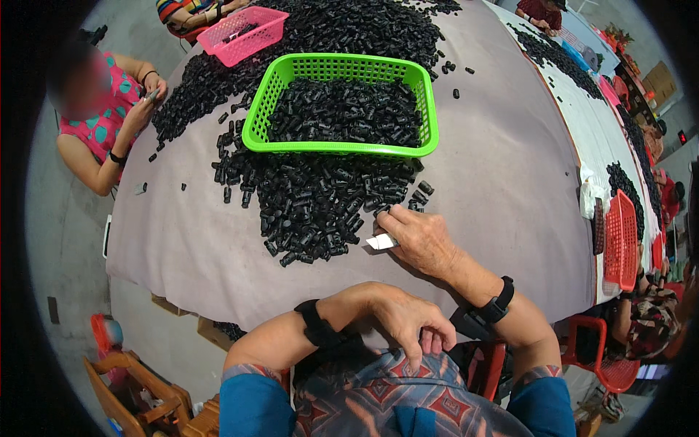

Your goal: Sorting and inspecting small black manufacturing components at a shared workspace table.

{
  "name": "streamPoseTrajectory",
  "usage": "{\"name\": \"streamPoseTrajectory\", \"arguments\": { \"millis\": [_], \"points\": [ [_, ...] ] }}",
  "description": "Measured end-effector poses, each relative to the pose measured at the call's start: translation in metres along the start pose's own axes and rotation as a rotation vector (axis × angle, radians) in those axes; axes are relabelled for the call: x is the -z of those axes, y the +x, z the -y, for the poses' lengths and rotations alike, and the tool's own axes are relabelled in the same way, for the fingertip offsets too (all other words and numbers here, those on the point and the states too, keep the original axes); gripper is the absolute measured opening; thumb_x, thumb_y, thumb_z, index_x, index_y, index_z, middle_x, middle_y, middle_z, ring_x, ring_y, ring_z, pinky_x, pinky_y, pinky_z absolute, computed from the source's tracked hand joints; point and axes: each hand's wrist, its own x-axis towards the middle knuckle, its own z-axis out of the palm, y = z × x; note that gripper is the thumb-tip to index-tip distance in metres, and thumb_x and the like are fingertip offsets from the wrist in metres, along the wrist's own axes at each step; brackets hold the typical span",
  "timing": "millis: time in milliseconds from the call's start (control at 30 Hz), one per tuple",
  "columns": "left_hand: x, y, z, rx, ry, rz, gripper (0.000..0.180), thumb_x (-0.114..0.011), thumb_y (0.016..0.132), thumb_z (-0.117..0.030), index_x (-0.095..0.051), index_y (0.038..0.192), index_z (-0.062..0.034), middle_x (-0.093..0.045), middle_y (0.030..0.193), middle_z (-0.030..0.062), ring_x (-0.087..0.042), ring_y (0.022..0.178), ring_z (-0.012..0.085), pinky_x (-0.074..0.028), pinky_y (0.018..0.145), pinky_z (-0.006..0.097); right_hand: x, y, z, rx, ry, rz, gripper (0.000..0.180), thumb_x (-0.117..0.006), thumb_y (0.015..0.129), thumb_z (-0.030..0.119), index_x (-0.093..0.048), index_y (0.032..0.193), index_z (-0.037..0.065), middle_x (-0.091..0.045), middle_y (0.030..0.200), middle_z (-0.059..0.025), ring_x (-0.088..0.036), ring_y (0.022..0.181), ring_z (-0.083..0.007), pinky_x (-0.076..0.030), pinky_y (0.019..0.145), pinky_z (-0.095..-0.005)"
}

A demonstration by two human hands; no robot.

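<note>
My right hand rests on the cloth-covered table, closed around a flat white strip with a slanted end, like a small blade. Its forefinger and thumb reach the edge of a heap of small black cylindrical parts; whether they pinch one of these is hidden. Close to my body, over the lap, my left hand hangs with loosely bent fingers. A gap shows between its thumb and fingers, and nothing is visible in it. Beyond the heap stands a green plastic basket filled with the same black parts.
A large pile of black parts spreads behind the basket, with a pink basket on it. At the left another person handles a small item. Further right are a white-covered table and a red basket.
</note>
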Motion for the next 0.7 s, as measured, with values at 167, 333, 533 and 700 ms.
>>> {"name": "streamPoseTrajectory", "arguments": {
  "millis": [167, 333, 533, 700],
  "points": [
    [0.007, -0.009, -0.005, -0.046, -0.047, -0.148, 0.052, -0.077, 0.069, -0.018, -0.056, 0.114, -0.0017, -0.059, 0.100, 0.0097, -0.056, 0.093, 0.0153, -0.049, 0.072, 0.026, 0.003, 0.001, -0.009, -0.047, 0.050, -0.158, 0.015, -0.069, 0.075, 0.017, -0.060, 0.082, 0.007, -0.054, 0.069, -0.0059, -0.057, 0.055, -0.0219, -0.046, 0.048, -0.0309],
    [0.013, -0.019, -0.015, -0.049, -0.137, -0.430, 0.029, -0.071, 0.076, -0.011, -0.060, 0.102, -0.0014, -0.061, 0.088, 0.0038, -0.058, 0.080, 0.0082, -0.050, 0.067, 0.022, 0.021, -0.004, -0.020, -0.389, 0.472, -0.382, 0.011, -0.066, 0.078, 0.014, -0.064, 0.076, 0.004, -0.063, 0.068, -0.0069, -0.059, 0.058, -0.0151, -0.046, 0.051, -0.0254],
    [0.021, -0.027, -0.021, -0.299, -0.431, -0.991, 0.022, -0.059, 0.086, -0.007, -0.053, 0.106, -0.0001, -0.057, 0.079, 0.0053, -0.060, 0.068, 0.0104, -0.054, 0.051, 0.023, 0.061, -0.016, -0.029, -0.851, 1.382, -0.326, 0.008, -0.061, 0.082, 0.011, -0.063, 0.079, 0.003, -0.060, 0.069, -0.0004, -0.043, 0.050, -0.0023, -0.031, 0.043, -0.0183],
    [0.028, -0.020, -0.018, -0.476, -0.482, -1.249, 0.027, -0.059, 0.087, -0.008, -0.050, 0.111, -0.0008, -0.057, 0.082, 0.0064, -0.060, 0.070, 0.0110, -0.055, 0.053, 0.024, 0.061, -0.026, -0.019, -0.798, 1.324, -0.318, 0.007, -0.059, 0.083, 0.010, -0.062, 0.082, 0.004, -0.060, 0.071, 0.0001, -0.043, 0.052, -0.0012, -0.032, 0.045, -0.0171]
  ]
}}
